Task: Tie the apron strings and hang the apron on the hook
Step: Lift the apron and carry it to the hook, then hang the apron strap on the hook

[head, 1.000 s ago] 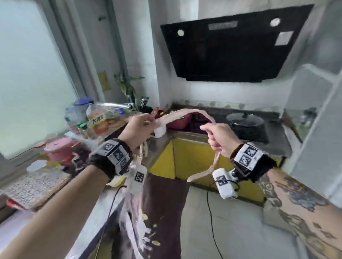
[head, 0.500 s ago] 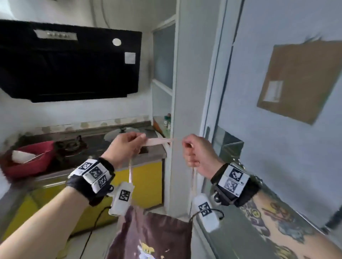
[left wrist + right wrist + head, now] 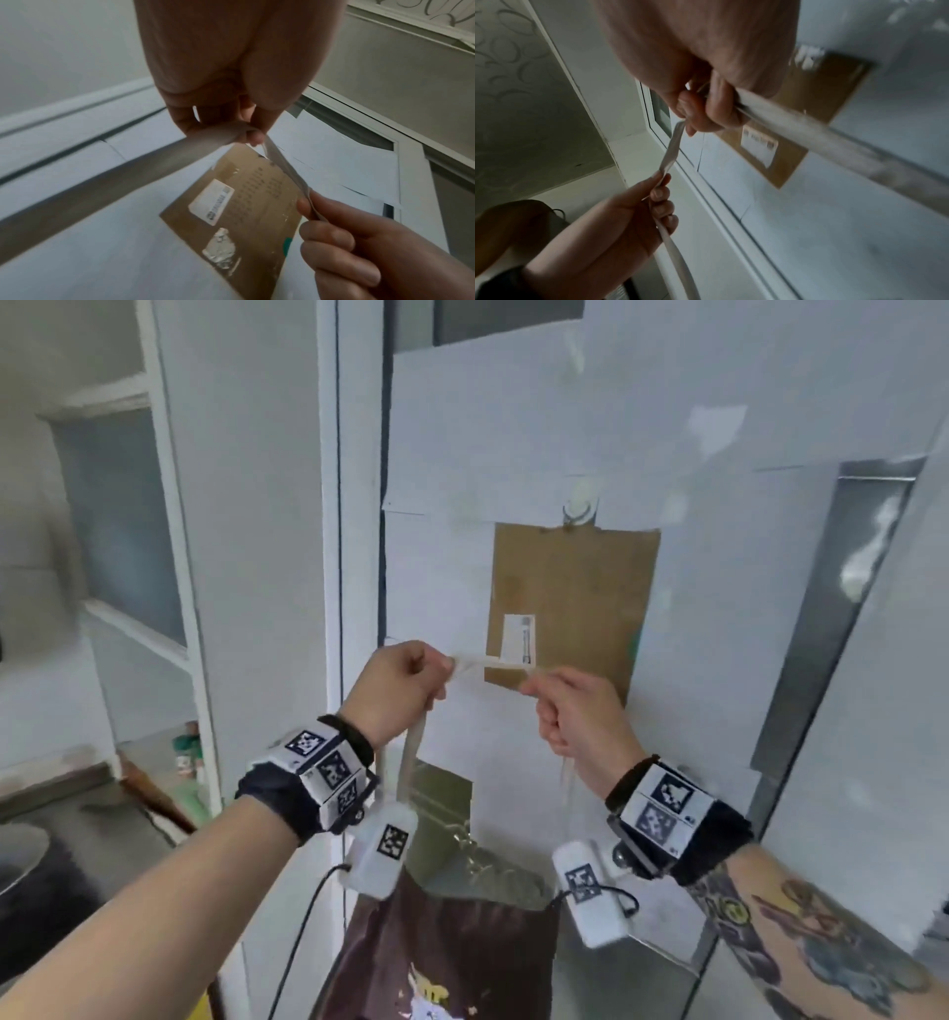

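Observation:
A dark brown apron (image 3: 452, 952) with a pale print hangs below my hands from its pale neck strap (image 3: 475, 663). My left hand (image 3: 398, 683) pinches the strap on the left, and one end runs down past my wrist. My right hand (image 3: 570, 706) grips the strap on the right. The short stretch between the two hands is held level in front of a white door. A clear hook (image 3: 579, 508) is stuck on the door above, over a brown cardboard sheet (image 3: 570, 603). The left wrist view shows the strap (image 3: 180, 154) bent over my fingers; the right wrist view shows the strap (image 3: 671, 150) taut between both hands.
The white door (image 3: 719, 634) fills the view ahead, with white paper sheets taped on it. A white door frame (image 3: 354, 505) stands at the left. Beyond it are a white shelf unit (image 3: 133, 608) and a dark counter edge (image 3: 61, 793) at the lower left.
The view has swung right from the stove and range hood to the white door. Both hands moved along with the strap, which is now held short and level before the cardboard sheet.

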`<state>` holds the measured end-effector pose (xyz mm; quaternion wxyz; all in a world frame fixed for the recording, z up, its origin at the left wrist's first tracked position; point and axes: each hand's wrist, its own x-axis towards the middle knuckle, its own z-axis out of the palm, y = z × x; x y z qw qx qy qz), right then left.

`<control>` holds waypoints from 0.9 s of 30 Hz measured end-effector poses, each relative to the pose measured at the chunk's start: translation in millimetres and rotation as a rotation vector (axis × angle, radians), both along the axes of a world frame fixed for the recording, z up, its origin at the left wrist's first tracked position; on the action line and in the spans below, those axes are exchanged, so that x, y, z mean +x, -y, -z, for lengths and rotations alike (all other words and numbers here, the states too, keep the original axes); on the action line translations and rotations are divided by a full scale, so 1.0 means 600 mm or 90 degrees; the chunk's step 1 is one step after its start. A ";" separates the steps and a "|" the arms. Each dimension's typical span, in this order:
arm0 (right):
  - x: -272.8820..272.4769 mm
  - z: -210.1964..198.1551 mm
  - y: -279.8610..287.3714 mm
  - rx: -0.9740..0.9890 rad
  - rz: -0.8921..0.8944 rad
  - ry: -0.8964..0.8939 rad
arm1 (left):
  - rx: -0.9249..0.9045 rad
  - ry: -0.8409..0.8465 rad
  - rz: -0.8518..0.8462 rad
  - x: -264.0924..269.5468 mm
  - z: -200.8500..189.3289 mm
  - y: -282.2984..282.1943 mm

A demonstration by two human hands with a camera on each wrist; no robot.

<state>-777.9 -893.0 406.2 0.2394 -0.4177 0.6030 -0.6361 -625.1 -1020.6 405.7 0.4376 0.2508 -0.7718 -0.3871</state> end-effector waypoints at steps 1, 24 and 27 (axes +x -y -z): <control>-0.018 -0.017 0.002 -0.008 0.032 -0.045 | -0.005 -0.019 0.002 -0.028 -0.017 0.007; -0.183 -0.204 0.135 -0.050 0.363 -0.537 | -0.077 -0.128 -0.068 -0.272 -0.192 0.152; -0.179 -0.175 0.140 -0.026 0.364 -0.546 | -0.055 -0.117 -0.021 -0.271 -0.158 0.169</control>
